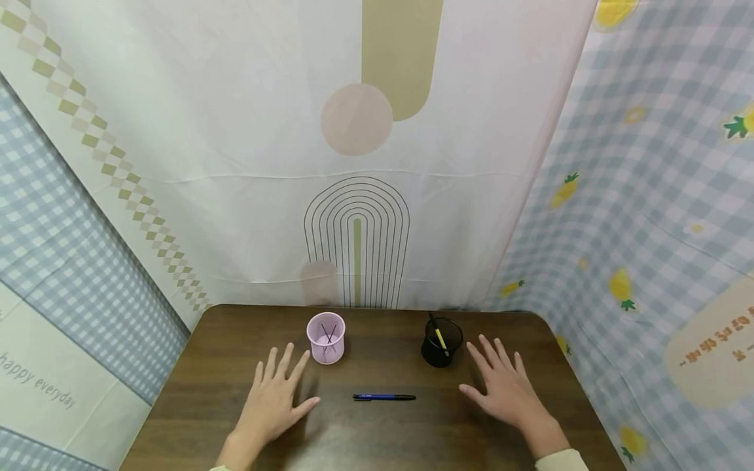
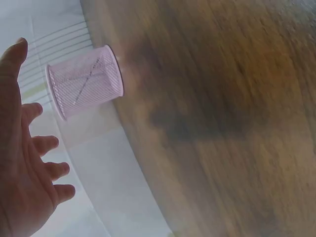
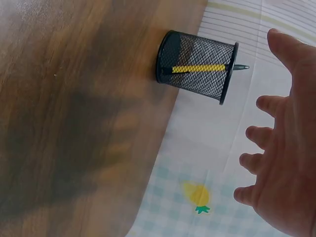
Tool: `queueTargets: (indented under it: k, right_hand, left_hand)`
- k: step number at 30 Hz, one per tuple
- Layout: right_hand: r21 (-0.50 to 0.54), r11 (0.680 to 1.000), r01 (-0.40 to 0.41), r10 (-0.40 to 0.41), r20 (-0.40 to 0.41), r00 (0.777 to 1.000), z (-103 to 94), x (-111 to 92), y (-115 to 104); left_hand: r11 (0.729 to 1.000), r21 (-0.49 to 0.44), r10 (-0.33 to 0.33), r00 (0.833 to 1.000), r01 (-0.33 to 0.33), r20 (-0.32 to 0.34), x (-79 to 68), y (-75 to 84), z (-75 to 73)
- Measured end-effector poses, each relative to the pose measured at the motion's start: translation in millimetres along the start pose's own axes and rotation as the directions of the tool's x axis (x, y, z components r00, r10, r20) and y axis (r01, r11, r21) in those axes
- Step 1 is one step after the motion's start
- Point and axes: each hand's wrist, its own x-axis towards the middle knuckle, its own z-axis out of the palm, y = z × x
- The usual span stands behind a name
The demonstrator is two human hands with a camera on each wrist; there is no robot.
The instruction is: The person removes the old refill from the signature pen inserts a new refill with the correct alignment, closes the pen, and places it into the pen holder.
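Observation:
My left hand (image 1: 273,399) is held over the left side of the table with its fingers spread, holding nothing. Just beyond its fingertips stands a pink mesh pen cup (image 1: 326,347), also seen in the left wrist view (image 2: 84,81). On the right, my right hand (image 1: 505,390) is spread the same way and grips nothing. A black mesh pen cup (image 1: 437,352) stands by its fingertips, with a yellow and black pen (image 3: 200,68) leaning inside. Between the hands lies a blue pen (image 1: 384,397) with black ends, set crosswise.
The dark brown wooden table (image 1: 377,353) has rounded back corners. A white patterned cloth (image 1: 247,131) hangs behind it. Checked cloths hang at both sides, the right one (image 1: 648,229) printed with pineapples.

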Motion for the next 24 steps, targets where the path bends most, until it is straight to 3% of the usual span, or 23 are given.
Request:
queueTargets:
  k: [6,15,24]
  right_hand:
    - [-0.023,0.999,0.028,-0.029,-0.028,0.999,0.6,0.0,-6.5]
    - [-0.044,0.995,0.095,-0.099,-0.100,0.990,-0.3,0.8,-19.4]
    - [-0.063,0.979,0.192,-0.200,-0.172,0.964,2.2,7.1,-30.1]
  left_hand:
    - [1.000,0.017,0.026,0.999,-0.025,-0.024,1.6,5.4,0.0]
    - [0.998,0.040,0.039,0.999,-0.038,-0.007,4.7,16.5,-5.1]
    - [0.994,0.037,0.106,0.994,-0.104,-0.039,7.9,31.0,-7.1]
